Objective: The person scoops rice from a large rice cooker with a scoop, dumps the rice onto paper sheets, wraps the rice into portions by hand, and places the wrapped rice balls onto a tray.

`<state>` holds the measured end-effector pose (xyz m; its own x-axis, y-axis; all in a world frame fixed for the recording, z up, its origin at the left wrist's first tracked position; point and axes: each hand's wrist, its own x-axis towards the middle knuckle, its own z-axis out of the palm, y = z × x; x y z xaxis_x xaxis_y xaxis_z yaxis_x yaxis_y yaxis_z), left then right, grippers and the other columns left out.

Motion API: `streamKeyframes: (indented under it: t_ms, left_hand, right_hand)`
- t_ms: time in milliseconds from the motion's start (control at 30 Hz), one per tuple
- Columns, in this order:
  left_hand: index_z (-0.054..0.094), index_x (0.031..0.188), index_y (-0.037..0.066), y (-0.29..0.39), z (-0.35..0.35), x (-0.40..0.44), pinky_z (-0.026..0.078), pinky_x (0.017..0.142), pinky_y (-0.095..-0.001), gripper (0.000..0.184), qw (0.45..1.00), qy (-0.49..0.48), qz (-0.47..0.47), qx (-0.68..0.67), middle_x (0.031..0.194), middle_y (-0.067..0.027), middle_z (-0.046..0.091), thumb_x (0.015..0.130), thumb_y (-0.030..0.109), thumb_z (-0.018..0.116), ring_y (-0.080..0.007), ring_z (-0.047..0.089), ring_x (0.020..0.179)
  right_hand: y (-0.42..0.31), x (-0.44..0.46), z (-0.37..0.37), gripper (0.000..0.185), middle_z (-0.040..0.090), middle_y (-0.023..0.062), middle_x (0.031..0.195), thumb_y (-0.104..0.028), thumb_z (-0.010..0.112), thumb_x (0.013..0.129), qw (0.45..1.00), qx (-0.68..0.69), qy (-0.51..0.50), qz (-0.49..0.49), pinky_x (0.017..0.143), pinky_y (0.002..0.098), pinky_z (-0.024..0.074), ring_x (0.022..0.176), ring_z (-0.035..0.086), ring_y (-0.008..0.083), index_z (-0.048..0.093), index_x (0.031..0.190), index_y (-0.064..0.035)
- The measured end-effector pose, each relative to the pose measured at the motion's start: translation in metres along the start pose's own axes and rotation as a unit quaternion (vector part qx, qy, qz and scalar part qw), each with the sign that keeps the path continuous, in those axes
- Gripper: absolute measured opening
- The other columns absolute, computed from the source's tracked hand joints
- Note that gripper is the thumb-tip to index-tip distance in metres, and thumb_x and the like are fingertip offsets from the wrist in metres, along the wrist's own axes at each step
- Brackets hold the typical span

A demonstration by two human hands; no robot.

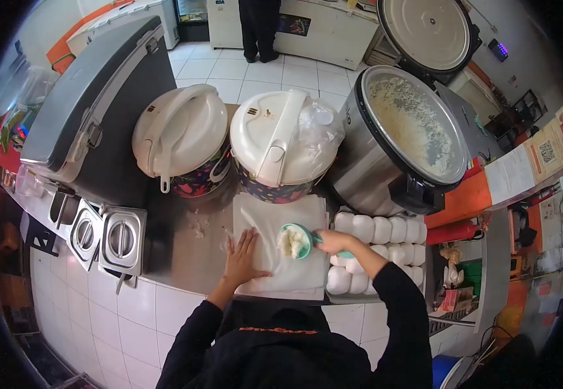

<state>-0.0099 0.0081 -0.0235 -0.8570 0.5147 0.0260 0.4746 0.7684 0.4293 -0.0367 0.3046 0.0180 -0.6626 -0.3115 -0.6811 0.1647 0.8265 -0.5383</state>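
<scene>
My left hand (242,262) lies flat, fingers spread, on the left part of a stack of white wrapping paper (259,217). In my right hand (335,242) is the handle of a green scoop (306,233). White cooked rice (290,242) sits at the scoop's mouth, over the paper; whether it touches the sheet I cannot tell. Right of the paper, several white wrapped bundles (385,231) stand in rows, partly behind my right hand and forearm. A large steel rice cooker (366,165) stands open beyond them, with rice (417,123) inside.
Two lidded pots, one left (184,129) and one centre (262,139), stand behind the paper. A grey insulated box (93,97) and lidded steel pans (123,238) are at the left. The cooker lid (427,32) is raised. A person (259,29) stands by white freezers at the back.
</scene>
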Motion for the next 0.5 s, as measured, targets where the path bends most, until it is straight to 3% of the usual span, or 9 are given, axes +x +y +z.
streamKeyframes:
  t_ms: [33,100,167,233,367,433,500]
  left_hand:
    - [0.026,0.134,0.003,0.000,0.000,0.000,0.002,0.104,-0.0569,0.118,1.000,0.005,-0.006,0.005,0.142,-0.0124,0.023,0.043,0.068,0.066,-0.0267,0.015,0.134]
    - [0.026,0.134,0.003,-0.002,0.003,0.000,0.001,0.104,-0.0565,0.120,1.000,0.009,-0.009,0.008,0.142,-0.0129,0.022,0.042,0.069,0.066,-0.0263,0.015,0.134]
    - [0.025,0.135,0.003,-0.002,0.006,-0.003,0.002,0.103,-0.0583,0.123,1.000,0.016,-0.018,0.016,0.143,-0.0124,0.020,0.041,0.071,0.065,-0.0254,0.013,0.134]
    - [0.024,0.135,0.003,0.000,0.003,-0.006,0.002,0.102,-0.0597,0.123,0.999,0.004,-0.023,0.024,0.144,-0.0122,0.019,0.041,0.071,0.065,-0.0249,0.013,0.134]
    - [0.023,0.135,0.002,0.001,0.007,-0.008,0.002,0.100,-0.0632,0.127,0.998,0.020,-0.033,0.052,0.144,-0.0115,0.018,0.039,0.074,0.063,-0.0235,0.010,0.135]
    - [0.023,0.135,0.002,0.003,0.000,0.000,0.001,0.100,-0.0630,0.128,0.998,0.007,-0.047,0.052,0.144,-0.0111,0.018,0.038,0.075,0.062,-0.0232,0.010,0.135]
    - [0.023,0.136,0.002,0.004,0.004,-0.006,0.000,0.100,-0.0629,0.129,0.997,-0.012,-0.060,0.056,0.144,-0.0107,0.018,0.037,0.075,0.062,-0.0230,0.010,0.135]
  right_hand:
    - [-0.014,0.002,-0.001,0.033,0.058,0.0137,0.073,-0.013,0.049,0.083,1.000,0.001,0.000,0.000,0.045,0.0326,0.0453,0.053,0.057,0.0183,0.047,0.113,-0.0017]
    - [-0.043,0.001,-0.002,0.043,0.061,0.0191,0.083,-0.008,0.047,0.081,0.953,-0.273,0.131,0.002,0.052,0.0376,0.0490,0.061,0.063,0.0250,0.042,0.123,-0.0064]
    - [-0.094,-0.020,0.016,0.049,0.060,0.0183,0.083,-0.005,0.045,0.080,0.914,-0.298,0.272,0.043,0.055,0.0390,0.0505,0.062,0.062,0.0295,0.038,0.129,-0.0117]
    - [-0.099,-0.028,0.057,0.056,0.057,0.0159,0.078,-0.005,0.043,0.081,0.881,-0.316,0.353,0.025,0.055,0.0399,0.0508,0.058,0.061,0.0310,0.031,0.134,-0.0189]
    - [-0.087,-0.030,0.125,0.064,0.053,0.0155,0.075,-0.006,0.043,0.080,0.889,-0.316,0.326,0.055,0.052,0.0407,0.0505,0.054,0.059,0.0311,0.022,0.138,-0.0251]
    - [-0.086,-0.012,0.136,0.069,0.052,0.0179,0.077,-0.005,0.043,0.080,0.891,-0.235,0.381,0.079,0.050,0.0411,0.0502,0.054,0.059,0.0310,0.016,0.139,-0.0282]
    - [-0.080,-0.021,0.144,0.070,0.052,0.0188,0.077,-0.005,0.043,0.080,0.903,-0.219,0.358,0.089,0.050,0.0411,0.0501,0.054,0.059,0.0314,0.015,0.139,-0.0282]
